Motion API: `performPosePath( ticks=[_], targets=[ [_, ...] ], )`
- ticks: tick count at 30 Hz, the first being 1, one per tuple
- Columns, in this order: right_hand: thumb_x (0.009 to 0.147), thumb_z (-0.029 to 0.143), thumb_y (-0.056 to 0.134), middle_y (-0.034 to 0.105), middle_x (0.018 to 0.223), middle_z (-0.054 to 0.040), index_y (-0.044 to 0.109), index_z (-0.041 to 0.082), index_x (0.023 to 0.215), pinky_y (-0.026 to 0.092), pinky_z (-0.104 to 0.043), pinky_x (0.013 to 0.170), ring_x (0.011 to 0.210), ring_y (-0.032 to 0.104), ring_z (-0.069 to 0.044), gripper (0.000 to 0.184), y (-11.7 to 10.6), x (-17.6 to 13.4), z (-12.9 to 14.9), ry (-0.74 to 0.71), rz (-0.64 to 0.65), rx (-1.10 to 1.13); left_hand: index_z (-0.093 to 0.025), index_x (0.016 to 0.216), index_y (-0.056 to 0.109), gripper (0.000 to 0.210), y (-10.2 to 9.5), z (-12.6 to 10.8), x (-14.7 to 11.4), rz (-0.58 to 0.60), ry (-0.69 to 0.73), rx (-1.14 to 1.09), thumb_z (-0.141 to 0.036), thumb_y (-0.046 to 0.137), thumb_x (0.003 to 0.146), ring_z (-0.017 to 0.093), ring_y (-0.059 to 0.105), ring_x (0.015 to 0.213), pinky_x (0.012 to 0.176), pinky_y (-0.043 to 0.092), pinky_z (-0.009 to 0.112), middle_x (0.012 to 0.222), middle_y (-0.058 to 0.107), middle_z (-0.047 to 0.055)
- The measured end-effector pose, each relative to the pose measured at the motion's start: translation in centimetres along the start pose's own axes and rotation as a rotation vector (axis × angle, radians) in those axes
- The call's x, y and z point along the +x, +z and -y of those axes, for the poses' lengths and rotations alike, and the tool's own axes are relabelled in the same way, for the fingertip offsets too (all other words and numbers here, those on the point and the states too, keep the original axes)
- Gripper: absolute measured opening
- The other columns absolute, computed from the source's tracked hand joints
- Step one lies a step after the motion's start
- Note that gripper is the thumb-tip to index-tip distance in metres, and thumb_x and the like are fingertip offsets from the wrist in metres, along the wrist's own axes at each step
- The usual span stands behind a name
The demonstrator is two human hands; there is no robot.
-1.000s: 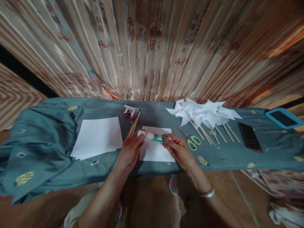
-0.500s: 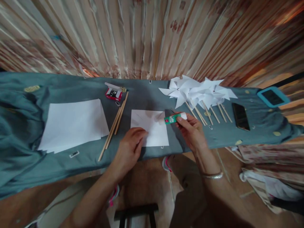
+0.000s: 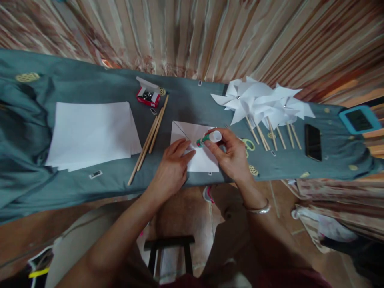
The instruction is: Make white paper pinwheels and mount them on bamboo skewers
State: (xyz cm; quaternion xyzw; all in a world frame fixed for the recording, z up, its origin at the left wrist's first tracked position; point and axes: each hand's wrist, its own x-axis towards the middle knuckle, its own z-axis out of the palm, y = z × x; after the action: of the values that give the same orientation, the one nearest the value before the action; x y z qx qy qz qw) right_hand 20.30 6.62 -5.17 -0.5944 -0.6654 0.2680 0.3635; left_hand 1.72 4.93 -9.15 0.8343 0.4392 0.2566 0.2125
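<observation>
A square sheet of white paper (image 3: 204, 161) lies in front of me, with cut lines running in from its corners. My left hand (image 3: 174, 162) is at its left side, thumb and fingers closed on a paper flap near the middle. In my right hand (image 3: 232, 154) is a green and white glue stick (image 3: 203, 141), tilted with its lower end at the centre of the sheet, close to my left fingertips. The contact point is partly hidden by the fingers. Scissors with pale green handles (image 3: 249, 146) lie just right of my right hand, their blades mostly hidden.
A stack of white paper (image 3: 90, 134) and several wooden sticks (image 3: 148, 140) lie to the left. Behind them stands an open red box (image 3: 148, 97) of small metal pieces. Paper pinwheels (image 3: 261, 100) on sticks, a phone (image 3: 313, 142) and a blue-framed device (image 3: 360, 120) are on the right.
My right hand has brought the glue stick left and down onto the middle of the paper. My left hand has closed in on the flap. The scissors' handles have come into sight.
</observation>
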Motion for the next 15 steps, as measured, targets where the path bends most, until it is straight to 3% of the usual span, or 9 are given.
performPosePath(
  ticks=[6,15],
  targets=[
    [0.082,0.037,0.066,0.066,0.081,-0.0006,0.066,0.022,0.099,0.048,-0.030,0.069,0.070,0.059,-0.015,0.023,0.8,0.3,0.6,-0.002,0.023,-0.109,-0.016,0.114,0.067,0.045,0.2,0.2,0.5,-0.009,0.017,-0.026,0.000,0.046,0.078,0.033,0.034,0.140,0.109,0.034,0.058,0.138,0.056,0.014],
    [0.080,0.041,0.066,0.067,0.078,-0.0020,0.066,0.021,0.087,0.048,-0.031,0.069,0.069,0.059,-0.016,0.022,1.5,0.5,-0.7,0.001,0.067,-0.164,-0.024,0.120,0.065,0.049,1.0,0.2,1.0,-0.006,0.003,-0.001,-0.002,0.046,0.081,0.031,0.031,0.143,0.114,0.023,0.059,0.139,0.057,0.008]
  ],
)
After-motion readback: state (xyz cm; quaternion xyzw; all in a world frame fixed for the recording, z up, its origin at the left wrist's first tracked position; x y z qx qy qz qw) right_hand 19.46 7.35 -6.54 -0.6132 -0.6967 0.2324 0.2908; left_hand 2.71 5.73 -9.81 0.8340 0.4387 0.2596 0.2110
